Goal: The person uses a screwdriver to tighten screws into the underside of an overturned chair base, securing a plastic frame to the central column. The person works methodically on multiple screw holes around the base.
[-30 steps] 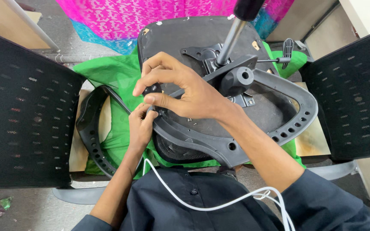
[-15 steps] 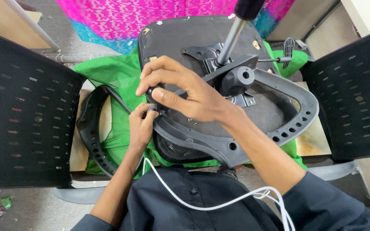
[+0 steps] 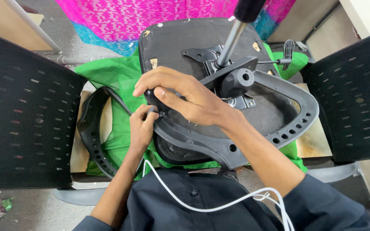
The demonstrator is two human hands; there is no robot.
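Upturned black office-chair seat base [image 3: 202, 47] resting on green cloth [image 3: 116, 77], underside up for access. Right hand [image 3: 185, 96] clamped over dark grey plastic armrest bracket [image 3: 245, 141], steadying it. Left hand [image 3: 142, 128] pinching a small fastener, barely visible, at the bracket's edge.

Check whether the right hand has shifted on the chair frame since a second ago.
No. The right hand stays pressed on the grey frame's left end, same spot relative to the metal post.
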